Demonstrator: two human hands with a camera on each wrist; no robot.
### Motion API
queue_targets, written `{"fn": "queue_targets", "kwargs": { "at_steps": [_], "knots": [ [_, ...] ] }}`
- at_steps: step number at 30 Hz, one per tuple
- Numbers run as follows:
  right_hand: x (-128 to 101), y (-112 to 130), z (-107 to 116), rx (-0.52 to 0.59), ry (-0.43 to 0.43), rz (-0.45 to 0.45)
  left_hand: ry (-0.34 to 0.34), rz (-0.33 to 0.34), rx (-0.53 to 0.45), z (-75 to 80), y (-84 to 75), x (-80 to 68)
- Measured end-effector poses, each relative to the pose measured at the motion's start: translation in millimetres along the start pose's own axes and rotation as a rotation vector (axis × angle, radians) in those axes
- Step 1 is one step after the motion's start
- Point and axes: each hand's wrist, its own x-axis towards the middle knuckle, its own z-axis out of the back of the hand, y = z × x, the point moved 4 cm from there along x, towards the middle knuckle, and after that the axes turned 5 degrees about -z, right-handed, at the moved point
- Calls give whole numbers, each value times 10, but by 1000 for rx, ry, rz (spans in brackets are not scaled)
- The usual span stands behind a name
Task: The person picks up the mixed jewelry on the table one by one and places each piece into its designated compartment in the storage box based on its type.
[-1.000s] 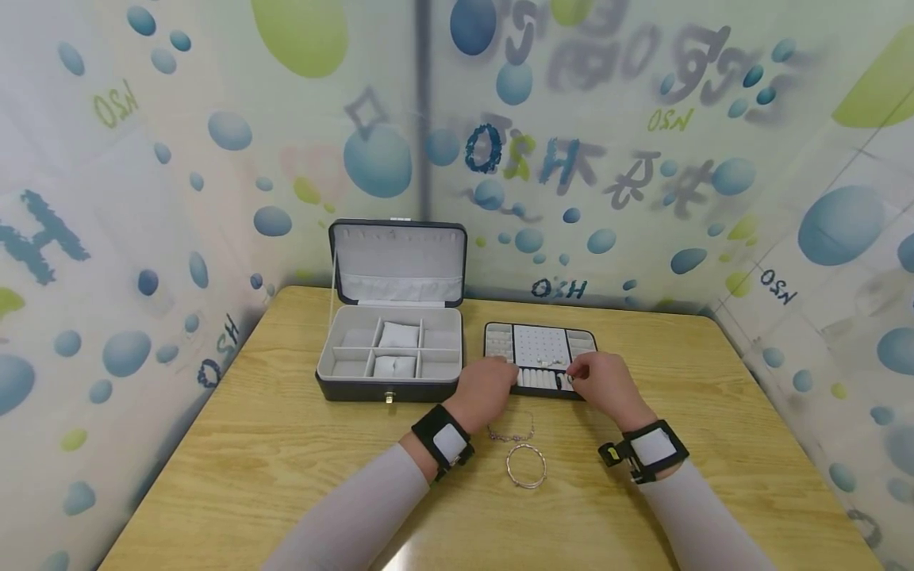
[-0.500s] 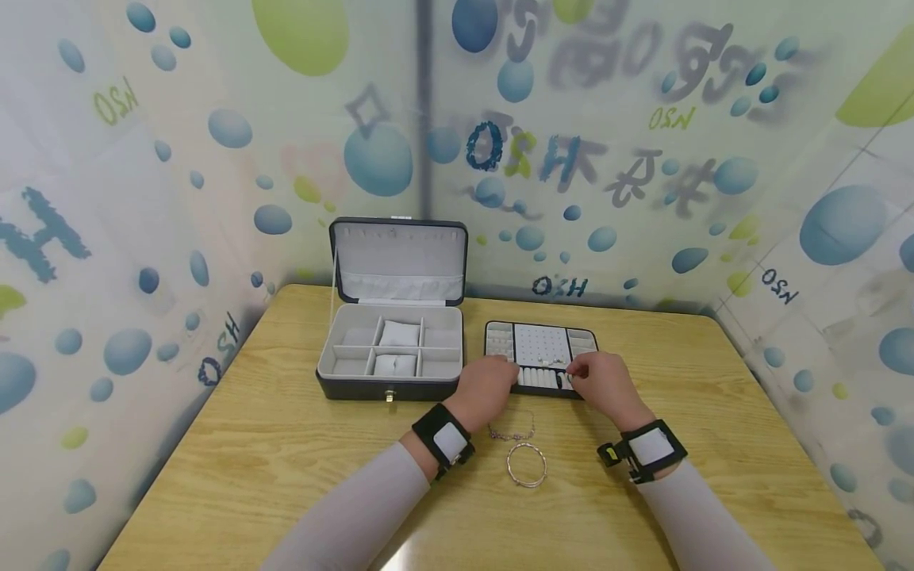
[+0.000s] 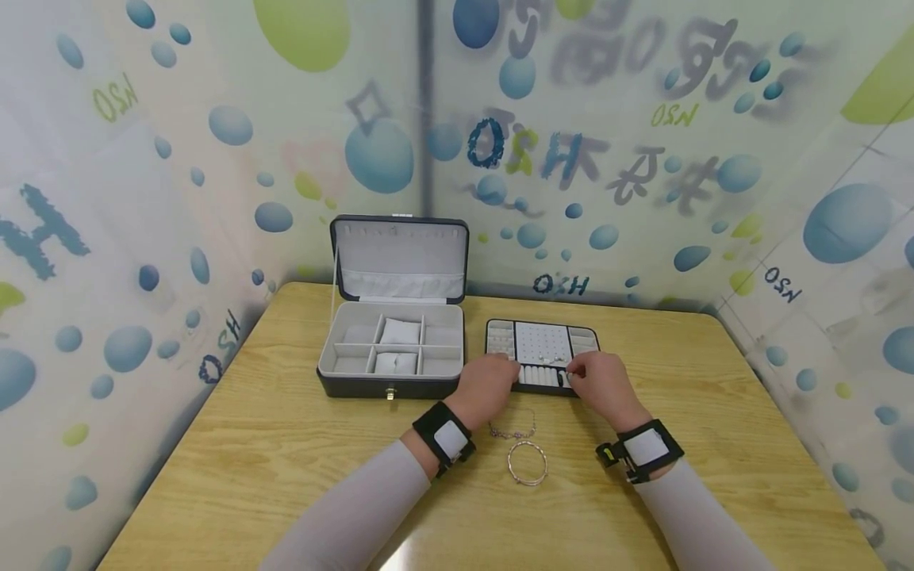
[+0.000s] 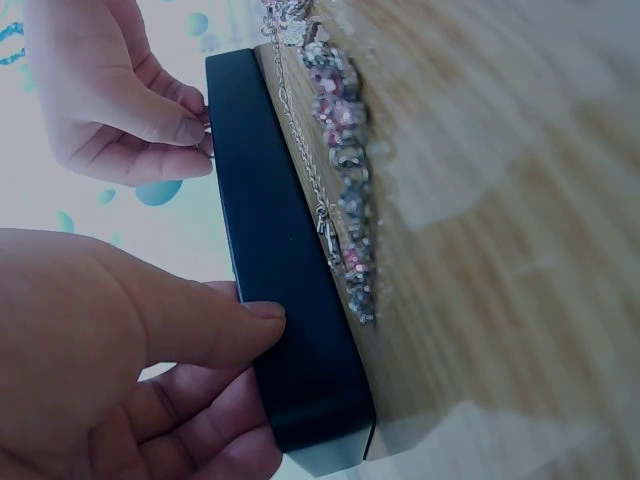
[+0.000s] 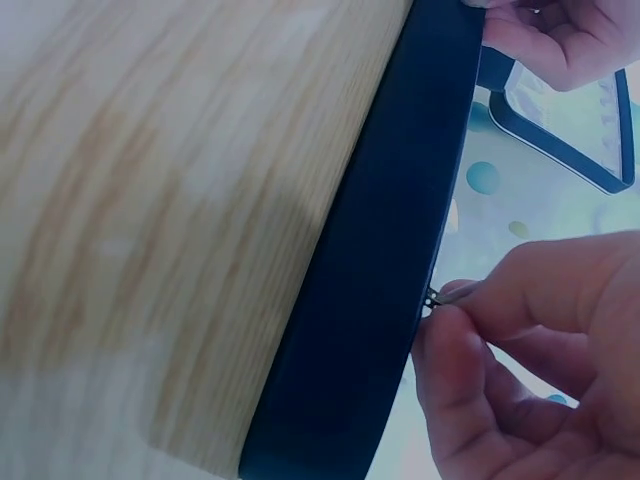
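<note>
Low in centre frame a bangle (image 3: 527, 464) and chain (image 3: 512, 432) lie nearest. Beyond, the left hand (image 3: 488, 386) grips the tray (image 3: 542, 329) front; the right hand (image 3: 604, 384) pinches something tiny, perhaps an earring (image 5: 437, 296), over its long front edge.

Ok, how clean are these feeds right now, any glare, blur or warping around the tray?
Head view: evenly lit, wide-angle bending at the edges, a glare patch on the table near the bottom edge, and the tray small but sharp. Left wrist view: the left hand fills the foreground, the chain soft. Right wrist view: the tray's dark wall dominates, the wood blurred.
</note>
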Motion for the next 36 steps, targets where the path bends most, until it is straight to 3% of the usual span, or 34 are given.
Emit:
{"fn": "queue_targets", "kwargs": {
  "at_steps": [24, 36],
  "knots": [
    [-3, 12, -26, 14, 36, 47, -10, 8, 6, -31, 14, 13],
    [-9, 7, -34, 3, 13, 61, -3, -1, -2, -8, 7, 5]
  ]
}}
